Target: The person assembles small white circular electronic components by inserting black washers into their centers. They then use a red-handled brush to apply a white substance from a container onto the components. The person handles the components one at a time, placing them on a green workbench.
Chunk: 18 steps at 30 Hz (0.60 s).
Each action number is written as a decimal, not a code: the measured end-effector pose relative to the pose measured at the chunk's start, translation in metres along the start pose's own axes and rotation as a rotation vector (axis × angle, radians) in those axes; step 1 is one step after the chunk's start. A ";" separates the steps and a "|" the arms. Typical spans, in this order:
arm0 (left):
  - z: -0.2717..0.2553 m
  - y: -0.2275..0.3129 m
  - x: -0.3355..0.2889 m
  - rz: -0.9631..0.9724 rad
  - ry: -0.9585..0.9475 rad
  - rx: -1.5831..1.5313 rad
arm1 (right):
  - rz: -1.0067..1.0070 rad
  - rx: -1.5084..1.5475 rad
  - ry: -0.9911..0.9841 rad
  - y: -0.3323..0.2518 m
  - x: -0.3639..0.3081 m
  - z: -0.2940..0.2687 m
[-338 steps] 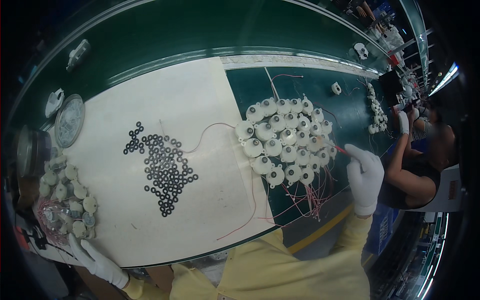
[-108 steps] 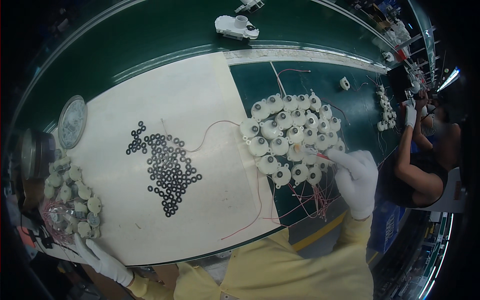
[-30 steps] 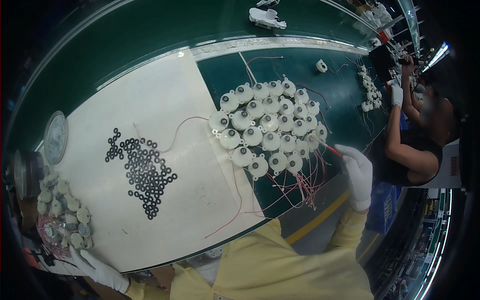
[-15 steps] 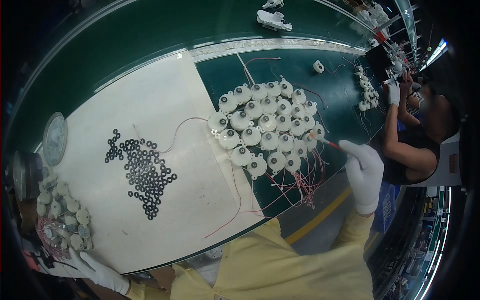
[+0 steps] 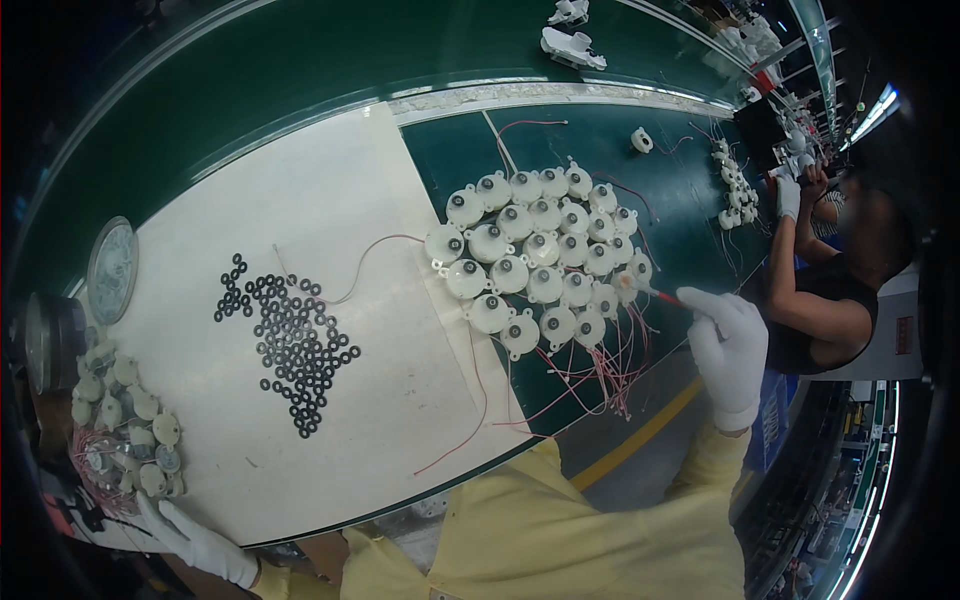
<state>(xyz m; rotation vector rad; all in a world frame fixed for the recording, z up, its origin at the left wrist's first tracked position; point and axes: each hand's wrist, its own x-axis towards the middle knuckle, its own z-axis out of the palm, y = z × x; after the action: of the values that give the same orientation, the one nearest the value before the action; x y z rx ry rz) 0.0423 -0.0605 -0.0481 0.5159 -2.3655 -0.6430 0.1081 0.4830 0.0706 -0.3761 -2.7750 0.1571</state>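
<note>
My right hand [image 5: 728,350], in a white glove, is closed around a thin brush [image 5: 660,295] with a red handle. The brush's bristles meet a motor at the right edge of a cluster of round, cream-white motors [image 5: 541,249], many with a dark centre piece facing up. Red and white wires [image 5: 610,385] trail from the cluster's lower right. At the table's near left edge lies my left hand [image 5: 205,550], also white-gloved, its fingers stretched out and holding nothing. Beside it is a heap of similar motors [image 5: 140,425] with red wires.
Small black rings [image 5: 300,345] are spread over the white sheet [image 5: 400,430]. A clear round dish [image 5: 112,270] stands at the left. White moulded parts [image 5: 573,48] lie on the green belt [image 5: 400,45] beyond. A co-worker [image 5: 840,280] handles parts at the right.
The brush tip has shifted slightly down onto a neighbouring spot at the cluster's right edge. The white moulded parts on the far belt have moved right. My left hand stays put.
</note>
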 end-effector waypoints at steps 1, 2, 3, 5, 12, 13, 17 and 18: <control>0.000 -0.001 0.000 0.003 0.001 0.000 | 0.008 0.008 0.003 0.002 -0.001 0.001; 0.000 -0.001 0.000 0.004 0.000 0.000 | 0.016 0.017 0.007 0.003 -0.002 0.002; 0.000 -0.002 0.000 0.005 -0.002 0.000 | 0.031 0.032 0.007 0.004 -0.004 0.003; 0.000 -0.002 0.000 0.002 -0.004 -0.003 | 0.062 0.063 0.008 0.006 -0.007 0.005; 0.000 -0.002 0.001 -0.004 -0.013 -0.013 | 0.060 0.046 0.026 0.011 -0.013 0.006; -0.001 -0.001 0.001 -0.002 -0.016 -0.015 | 0.056 0.039 0.026 0.010 -0.014 0.004; -0.001 -0.002 0.002 0.017 -0.010 0.007 | 0.039 0.049 0.084 0.006 -0.015 0.001; -0.001 -0.002 0.002 0.011 -0.011 -0.003 | 0.010 0.060 0.083 0.004 -0.014 0.001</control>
<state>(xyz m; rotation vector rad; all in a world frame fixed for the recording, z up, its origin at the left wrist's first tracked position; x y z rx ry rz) 0.0418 -0.0633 -0.0479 0.4987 -2.3762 -0.6453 0.1216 0.4826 0.0648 -0.3733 -2.6803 0.2211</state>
